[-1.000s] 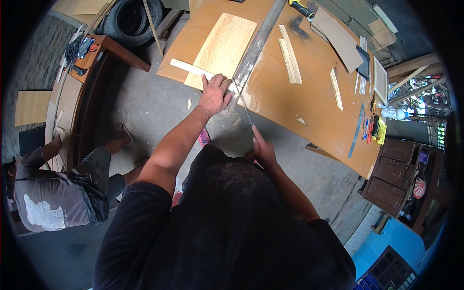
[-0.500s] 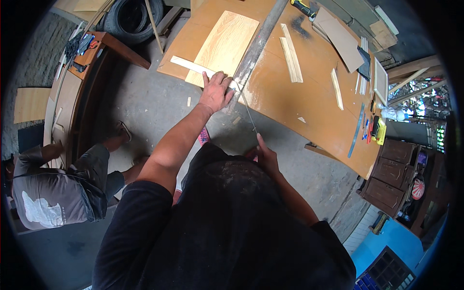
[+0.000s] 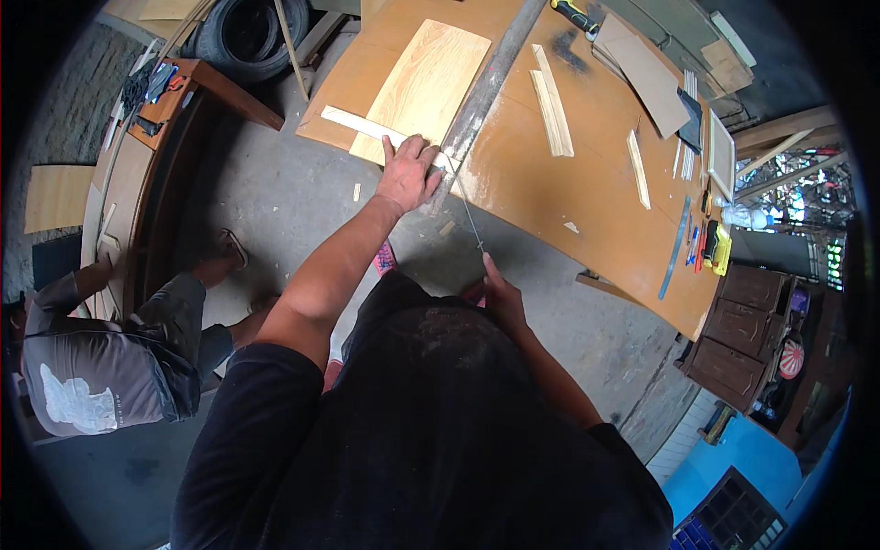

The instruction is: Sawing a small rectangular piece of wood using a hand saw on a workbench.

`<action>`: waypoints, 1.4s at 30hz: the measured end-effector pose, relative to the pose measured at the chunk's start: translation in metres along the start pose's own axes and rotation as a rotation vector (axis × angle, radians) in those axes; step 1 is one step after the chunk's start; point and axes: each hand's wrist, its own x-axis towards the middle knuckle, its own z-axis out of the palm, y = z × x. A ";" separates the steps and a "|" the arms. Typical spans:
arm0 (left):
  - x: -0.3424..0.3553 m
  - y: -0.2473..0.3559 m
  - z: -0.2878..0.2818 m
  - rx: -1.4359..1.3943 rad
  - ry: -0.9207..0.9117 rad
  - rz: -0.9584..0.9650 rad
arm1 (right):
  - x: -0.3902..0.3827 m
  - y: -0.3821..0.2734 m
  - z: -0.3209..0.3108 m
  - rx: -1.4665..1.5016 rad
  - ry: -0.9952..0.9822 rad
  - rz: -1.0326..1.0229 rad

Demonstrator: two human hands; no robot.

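Observation:
My left hand (image 3: 408, 179) presses a pale narrow wooden strip (image 3: 356, 122), its fingers wrapped over it near the right end. The strip lies across a wood-grain board (image 3: 433, 64) and reaches a long grey, dusty bar (image 3: 502, 69) on the orange-brown worktable (image 3: 610, 247). Low in front of the table, my right hand (image 3: 500, 289) grips a thin metal tool (image 3: 472, 220), saw-like, whose far part crosses the strip's end beside the bar. Its handle is hidden in my fingers. Pale dust lies along the bar near the cut end.
Loose strips (image 3: 552, 115), grey sheets (image 3: 642, 69) and hand tools (image 3: 718, 247) lie on the table. A co-worker (image 3: 110, 367) is at the left bench (image 3: 137, 202). Tires (image 3: 247, 37) stand behind it; a dark cabinet (image 3: 738, 335) is at the right.
Since a second ago my right hand and the tool have drawn slightly back toward me. My left hand stays on the strip. The co-worker has shifted slightly.

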 end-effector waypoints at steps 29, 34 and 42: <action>0.001 0.000 -0.001 0.034 0.024 0.009 | 0.080 -0.044 0.006 -0.155 0.105 -0.203; 0.002 0.001 -0.003 0.002 -0.005 -0.005 | -0.009 0.031 0.008 0.059 0.013 -0.083; 0.004 0.002 0.001 0.013 0.017 0.029 | 0.102 -0.034 0.007 -0.204 0.191 -0.326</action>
